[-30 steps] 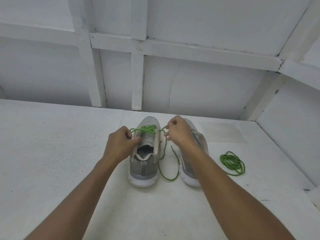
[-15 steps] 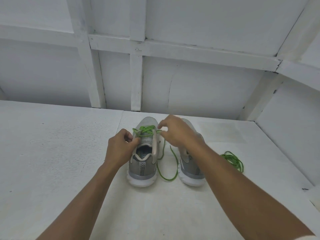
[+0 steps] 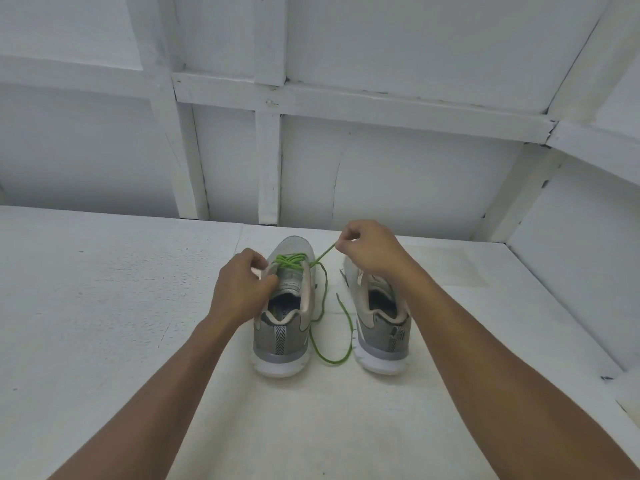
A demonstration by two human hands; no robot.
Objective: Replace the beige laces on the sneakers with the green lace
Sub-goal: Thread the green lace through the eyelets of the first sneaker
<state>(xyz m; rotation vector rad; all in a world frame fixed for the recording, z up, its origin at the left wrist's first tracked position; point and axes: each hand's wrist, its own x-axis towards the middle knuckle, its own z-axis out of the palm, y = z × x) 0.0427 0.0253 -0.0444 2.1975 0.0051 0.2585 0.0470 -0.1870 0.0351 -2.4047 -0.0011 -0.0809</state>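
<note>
Left hand: we see it (image 3: pixel 242 289) at 9 o'clock of the left sneaker (image 3: pixel 282 327), fingers (image 3: pixel 258 263) curled tight on the shoe's upper edge beside the eyelets; we cannot tell whether they also trap any lace.
Right hand: it (image 3: pixel 372 252) is raised at 1 o'clock of that shoe, over the toe of the right sneaker (image 3: pixel 379 327), thumb and forefinger closed in a pinch on the green lace (image 3: pixel 291 262).
Green lace: we find it criss-crossed through the left sneaker's front eyelets. One strand runs taut toward 2 o'clock into the pinch. The slack drops between the two shoes and loops on the surface (image 3: pixel 104 323) near the heels.
Sneakers: a grey pair with white soles, side by side, heels toward 6 o'clock and toes toward 12. We make out no lace on the right one.
Backdrop: a white panelled wall (image 3: pixel 381 168) rises at 12 o'clock behind the pair.
</note>
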